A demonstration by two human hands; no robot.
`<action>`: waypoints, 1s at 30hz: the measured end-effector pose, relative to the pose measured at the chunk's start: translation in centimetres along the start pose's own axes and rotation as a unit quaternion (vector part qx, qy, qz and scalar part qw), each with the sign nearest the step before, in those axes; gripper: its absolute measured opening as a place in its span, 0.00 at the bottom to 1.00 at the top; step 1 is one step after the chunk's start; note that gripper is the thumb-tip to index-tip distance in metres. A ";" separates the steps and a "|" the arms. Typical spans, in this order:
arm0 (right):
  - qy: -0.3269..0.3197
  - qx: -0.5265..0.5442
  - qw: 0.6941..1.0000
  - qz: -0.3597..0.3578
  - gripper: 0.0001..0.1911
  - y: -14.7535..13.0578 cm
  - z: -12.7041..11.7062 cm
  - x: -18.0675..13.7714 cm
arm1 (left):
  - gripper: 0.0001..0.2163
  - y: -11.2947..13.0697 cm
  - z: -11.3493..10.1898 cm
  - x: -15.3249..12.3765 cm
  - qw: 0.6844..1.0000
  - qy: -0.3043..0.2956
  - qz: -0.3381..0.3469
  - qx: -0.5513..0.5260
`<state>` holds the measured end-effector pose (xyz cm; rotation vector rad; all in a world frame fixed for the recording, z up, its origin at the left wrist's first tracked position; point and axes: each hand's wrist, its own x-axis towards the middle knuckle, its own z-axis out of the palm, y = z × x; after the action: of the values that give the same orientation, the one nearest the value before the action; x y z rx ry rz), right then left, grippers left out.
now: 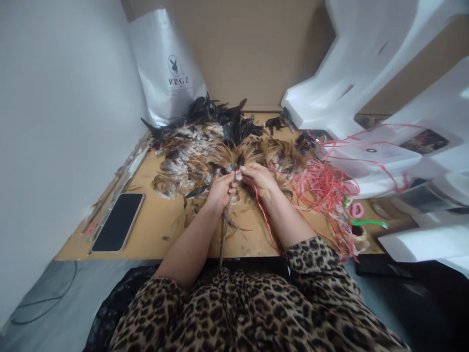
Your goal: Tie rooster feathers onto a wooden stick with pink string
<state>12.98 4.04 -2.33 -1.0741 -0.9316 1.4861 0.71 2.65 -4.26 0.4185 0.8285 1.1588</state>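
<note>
Both bare hands meet over the table [157, 220]; left hand [222, 189] is closed round the upper end of a thin rod [224, 229], which slants down toward the lap; right hand [261, 179] pinches with thumb and fingertips at the pale foot of a feather bunch [237, 155]; bunch sits between and just beyond the hands, tips fanned away from the person; red cord [263, 217] trails from under the right hand to the table edge; whether it is wound round the foot, can't tell from where I stand; more feathers [200, 142] heap behind, red tangle [322, 188] off right, phone [117, 222] off left; handling, my guess: bunch near weightless, soft, springy; vanes likely slick, easily bent or shed; best hold is low on the foot, not the fan; rod looks stiff, so near its top; cord looks limp, best taken close to the foot.
</note>
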 end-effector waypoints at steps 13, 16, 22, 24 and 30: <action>0.064 -0.027 0.995 -0.068 0.21 1.9 0.3 0.8 | 0.03 -0.2 -0.1 0.0 1.000 -0.024 -0.004 0.004; 0.061 -0.036 0.995 -0.076 0.21 2.0 0.3 0.5 | 0.02 -0.1 0.2 -0.3 1.000 -0.020 -0.010 0.005; 0.079 -0.060 0.992 -0.082 0.21 2.0 0.4 0.3 | 0.04 0.0 0.4 -0.4 0.999 -0.028 -0.021 -0.001; 0.077 -0.050 0.992 -0.081 0.21 2.2 0.3 0.4 | 0.05 0.0 0.3 -0.3 0.999 -0.035 -0.017 -0.003; -0.006 -0.100 0.990 -0.101 0.20 1.7 -1.1 0.1 | 0.06 0.8 0.1 -0.4 0.998 -0.047 -0.019 -0.039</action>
<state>13.54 3.88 -4.29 -1.0797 -1.1816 1.2536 0.23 2.60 -3.51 0.3879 0.7046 1.1242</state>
